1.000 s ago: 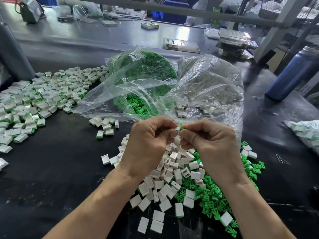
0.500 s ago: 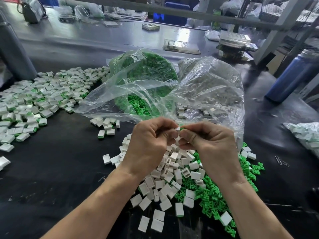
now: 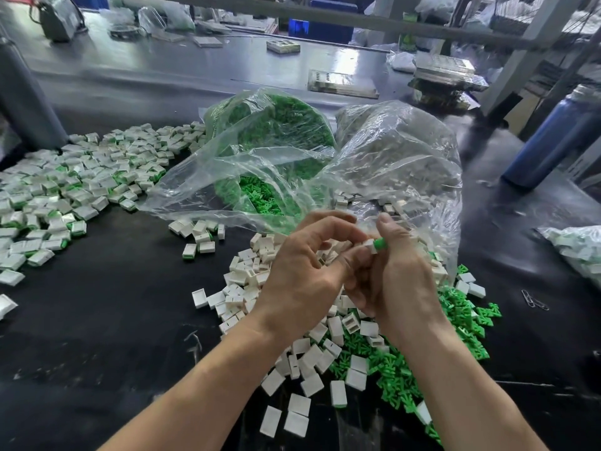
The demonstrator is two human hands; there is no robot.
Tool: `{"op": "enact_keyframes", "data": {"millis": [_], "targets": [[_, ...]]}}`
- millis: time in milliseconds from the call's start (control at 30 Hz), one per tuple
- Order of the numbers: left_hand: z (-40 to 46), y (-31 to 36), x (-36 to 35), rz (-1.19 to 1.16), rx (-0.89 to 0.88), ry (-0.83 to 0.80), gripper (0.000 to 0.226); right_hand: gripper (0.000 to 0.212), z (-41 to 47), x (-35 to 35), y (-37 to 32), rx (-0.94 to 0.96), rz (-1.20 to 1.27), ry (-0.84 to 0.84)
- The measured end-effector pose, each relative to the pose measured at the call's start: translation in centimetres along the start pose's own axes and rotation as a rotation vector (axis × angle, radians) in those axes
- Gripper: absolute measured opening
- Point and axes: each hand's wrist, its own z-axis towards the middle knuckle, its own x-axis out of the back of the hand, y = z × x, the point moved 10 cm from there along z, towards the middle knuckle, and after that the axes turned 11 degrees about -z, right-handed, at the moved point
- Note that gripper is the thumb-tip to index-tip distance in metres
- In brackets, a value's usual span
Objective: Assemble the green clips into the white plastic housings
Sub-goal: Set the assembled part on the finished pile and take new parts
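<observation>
Fingers of your left hand (image 3: 302,275) and right hand (image 3: 395,275) pinch one white housing (image 3: 368,245) with one green clip (image 3: 380,245), above the near pile on the worktop (image 3: 97,320); two clear bags (image 3: 325,164) lie beyond.

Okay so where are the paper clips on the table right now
In the head view the paper clips lie on the black table at the right, just past the spilled green clips and nearer than the blue bottle.
</observation>
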Motion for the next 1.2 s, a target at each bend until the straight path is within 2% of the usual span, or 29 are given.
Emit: {"op": "enact_keyframes", "data": {"millis": [100,233,400,667,967,1200], "targets": [[-0.1,0.0,-0.6,0.004,-0.011,-0.015,0.007,0.060,-0.1,0.5,0.1,0.017,-0.007,0.104],[-0.3,0.0,-0.9,-0.027,-0.008,-0.032,0.009,0.054,-0.1,0.3,-0.2,0.051,0.002,0.155],[-0.3,0.1,-1.0,0.023,-0.040,-0.030,0.011,0.067,-0.3,-0.2,-0.8,0.094,0.029,0.115],[-0.4,0.2,-1.2,0.043,-0.055,-0.021,0.012,0.071,-0.5,-0.4,-1.4,0.156,0.038,0.100],[-0.4,0.0,-1.1,0.041,-0.028,-0.014,0.011,0.068,-0.6,-0.3,-1.2,0.137,0.066,0.134],[-0.3,-0.2,-1.1,0.051,-0.019,0.004,0.010,0.075,-0.4,-0.5,-1.6,0.176,0.064,0.097]]}}
